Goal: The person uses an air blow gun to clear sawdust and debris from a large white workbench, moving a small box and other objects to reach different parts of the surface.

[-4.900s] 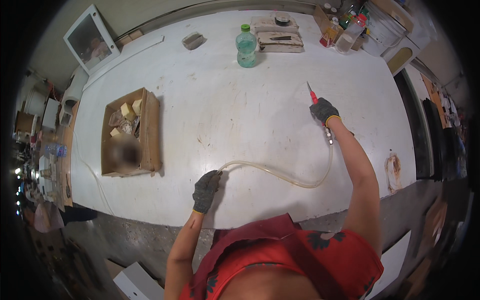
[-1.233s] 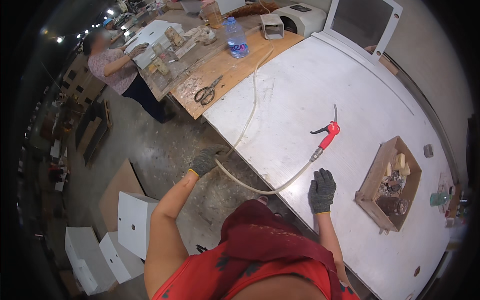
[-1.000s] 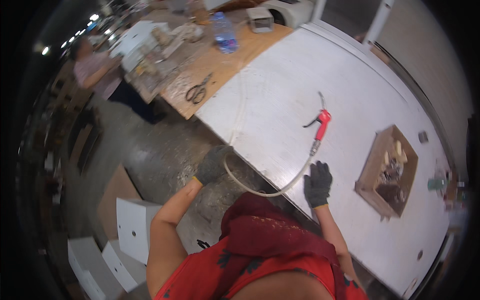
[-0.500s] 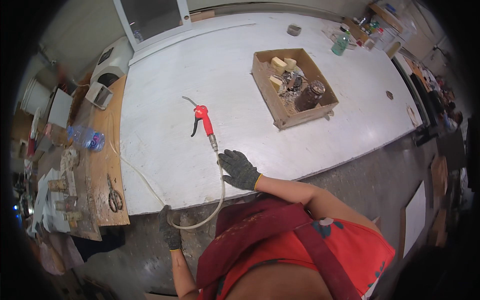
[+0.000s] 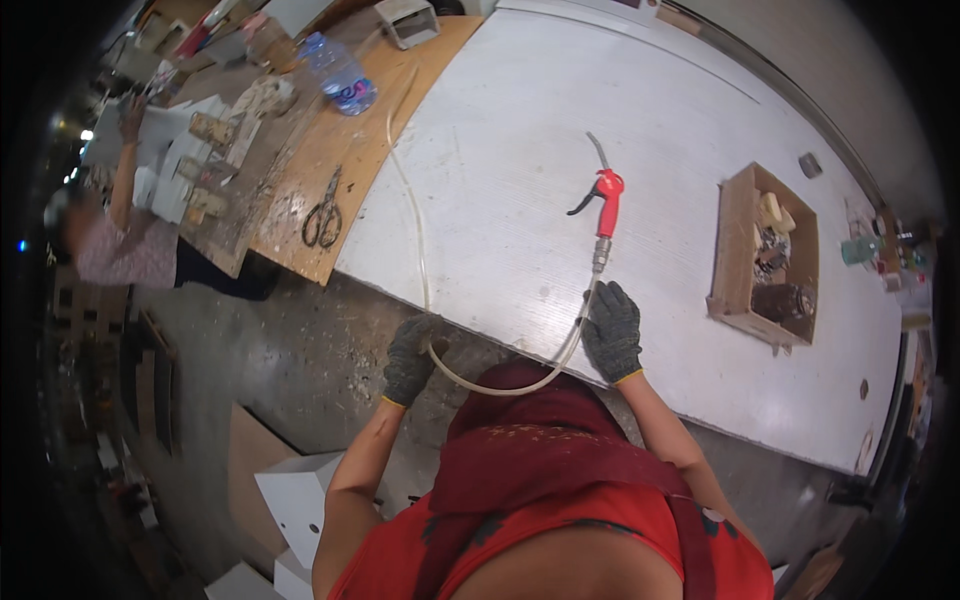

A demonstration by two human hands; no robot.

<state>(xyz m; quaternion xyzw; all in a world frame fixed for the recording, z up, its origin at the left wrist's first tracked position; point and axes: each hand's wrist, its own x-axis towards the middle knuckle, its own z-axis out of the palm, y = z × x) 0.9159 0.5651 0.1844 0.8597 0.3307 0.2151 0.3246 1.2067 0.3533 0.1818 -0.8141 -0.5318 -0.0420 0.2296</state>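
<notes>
A red air blow gun [image 5: 607, 205] with a black trigger and bent metal nozzle lies on the white tabletop [image 5: 500, 190]. From its metal coupling a clear hose [image 5: 510, 389] loops down past the table's front edge and up again to the left. My left hand [image 5: 408, 358], in a dark grey knit glove, is closed round the hose just off that edge. Flat on the tabletop near the edge rests my right hand [image 5: 612, 332], gloved alike, fingers stretched out. The hose runs along its thumb side.
Scissors [image 5: 322, 222] and a plastic bottle [image 5: 342, 75] sit on a wooden board [image 5: 290, 235] at the left. A cardboard box [image 5: 738, 240] holding a dark jar and pale blocks stands at the right. Another person [image 5: 130, 240] is at the far left. White panels [image 5: 295, 495] lean below.
The view has swung left, so the table and blow gun appear farther right. My left hand has come up nearer the table edge with the hose. The right hand stays beside the hose.
</notes>
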